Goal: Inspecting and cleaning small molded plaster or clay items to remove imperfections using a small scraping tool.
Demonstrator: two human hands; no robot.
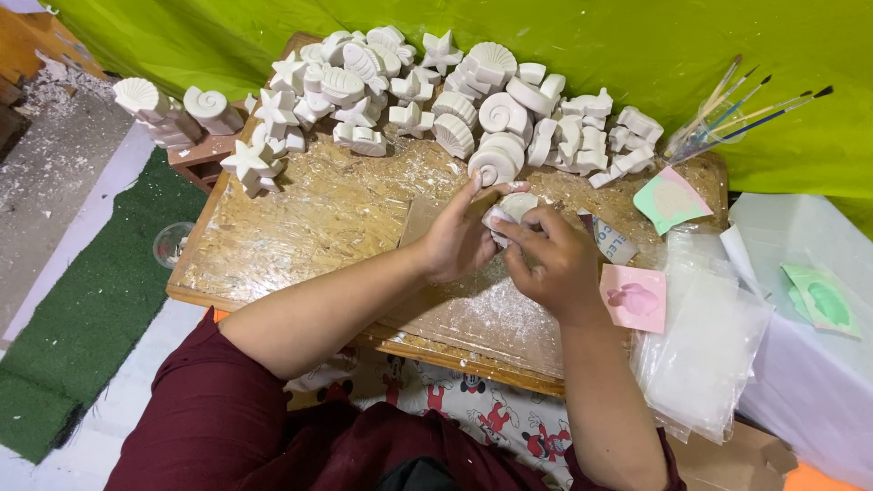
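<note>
White plaster makes up the small shell-shaped cast (511, 211) held at the centre of the frame, just above the chipboard counter (300, 227). The left hand (457, 238) cups it from the left, fingers pressed to its side, while the right hand (552, 259) pinches its lower edge between thumb and fingertips. Behind them, across the upper part of the frame, lies a heap of white casts (409, 91), shells and stars. A pink mould (634, 297) rests right of the right hand, beside clear plastic bags (705, 345). Paintbrushes (727, 114) stand at upper right.
</note>
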